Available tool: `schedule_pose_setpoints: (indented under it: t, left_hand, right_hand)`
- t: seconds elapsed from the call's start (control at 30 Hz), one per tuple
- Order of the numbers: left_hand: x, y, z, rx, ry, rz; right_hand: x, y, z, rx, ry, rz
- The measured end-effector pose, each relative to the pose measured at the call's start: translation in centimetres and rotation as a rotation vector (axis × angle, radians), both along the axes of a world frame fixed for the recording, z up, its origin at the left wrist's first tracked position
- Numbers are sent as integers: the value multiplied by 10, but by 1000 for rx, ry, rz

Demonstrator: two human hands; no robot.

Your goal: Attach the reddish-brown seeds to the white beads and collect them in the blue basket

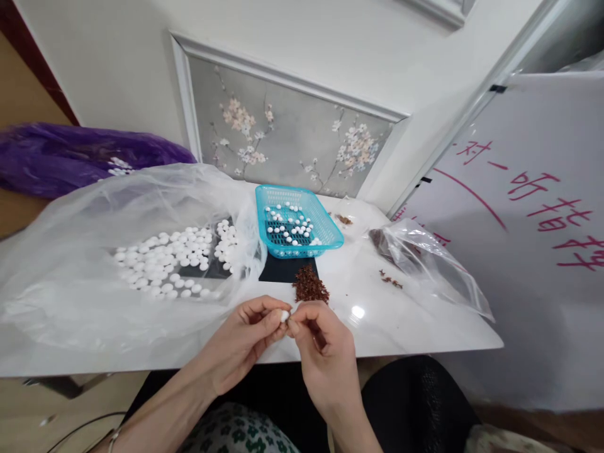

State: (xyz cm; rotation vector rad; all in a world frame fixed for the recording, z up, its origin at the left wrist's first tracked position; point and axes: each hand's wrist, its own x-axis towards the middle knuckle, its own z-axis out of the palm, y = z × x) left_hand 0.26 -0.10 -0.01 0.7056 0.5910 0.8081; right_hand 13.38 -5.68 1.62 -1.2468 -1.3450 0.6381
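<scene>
A small white ball (285, 316) is pinched between the thumb and fingers of my left hand (248, 336). Right against it are the closed fingertips of my right hand (328, 352); whatever they pinch is too small to make out. Just beyond my hands lies a heap of small reddish-brown pieces (311, 285). Behind the heap, a blue plastic basket (299, 251) holds several more white balls (302, 229). On the left, many loose white balls (163, 258) lie in a large clear plastic bag (89, 220).
Everything sits on a white table (387, 333). A dark flat sheet (280, 269) lies under the basket. At the right are a clear bag with brown contents (394, 245) and scattered brown bits (391, 279). A purple bag (61, 154) stands at the back left; a whiteboard (533, 302) leans at right.
</scene>
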Motion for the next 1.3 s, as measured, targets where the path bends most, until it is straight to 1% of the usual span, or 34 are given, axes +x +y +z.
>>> schedule_pose_setpoints:
  t: [0.2, 0.47, 0.77, 0.83, 0.93, 1.0, 1.17, 1.3]
  left_hand:
    - [0, 0, -2, 0, 11, 9]
    - [2, 0, -1, 9, 7, 53]
    - [2, 0, -2, 43, 53, 58]
    - [3, 0, -2, 38, 63, 42]
    - [3, 0, 2, 30, 51, 8]
    - [3, -1, 5, 42, 36, -16]
    - [3, -2, 8, 67, 51, -33]
    - [3, -2, 7, 93, 62, -42]
  right_hand:
    - [-1, 0, -1, 2, -52, -20]
    - [0, 3, -2, -26, -31, -30]
    - [2, 3, -3, -63, -42, -31]
    - [5, 2, -3, -83, 10, 12]
    - [13, 1, -1, -117, 106, 178]
    - [18, 0, 1, -124, 95, 257]
    - [22, -1, 6, -117, -65, 261]
    - [20, 0, 9, -113, -118, 242]
